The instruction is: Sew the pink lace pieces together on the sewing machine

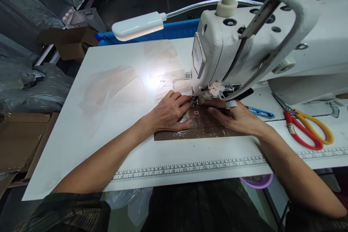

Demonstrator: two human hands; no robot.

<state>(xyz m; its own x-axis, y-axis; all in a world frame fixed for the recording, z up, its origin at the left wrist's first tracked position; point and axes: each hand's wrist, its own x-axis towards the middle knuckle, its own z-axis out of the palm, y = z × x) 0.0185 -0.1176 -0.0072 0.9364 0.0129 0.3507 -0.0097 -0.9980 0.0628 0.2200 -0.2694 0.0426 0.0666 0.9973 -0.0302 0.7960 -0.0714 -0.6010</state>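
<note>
My left hand (174, 110) lies palm down at the sewing machine's presser foot (195, 100), fingers stretched forward and thumb apart, on a brown taped sheet (201, 132). My right hand (236, 116) rests on the other side of the foot. Its index finger and thumb reach towards the needle area, stretched out, while its other fingers are mostly hidden. A white ribbed band (231, 104) shows at its fingers. Pale sheer fabric (182, 85) lies just behind my left fingertips. Whatever is directly under the fingertips is too small to make out. The white sewing machine (217, 43) stands over both hands.
More sheer fabric pieces (108, 87) lie on the white table (130, 156) to the left. A lit lamp (138, 26) hangs above. Blue thread snips (261, 112) and red-and-yellow-handled scissors (307, 127) lie at right. A printed ruler (190, 168) runs along the front edge.
</note>
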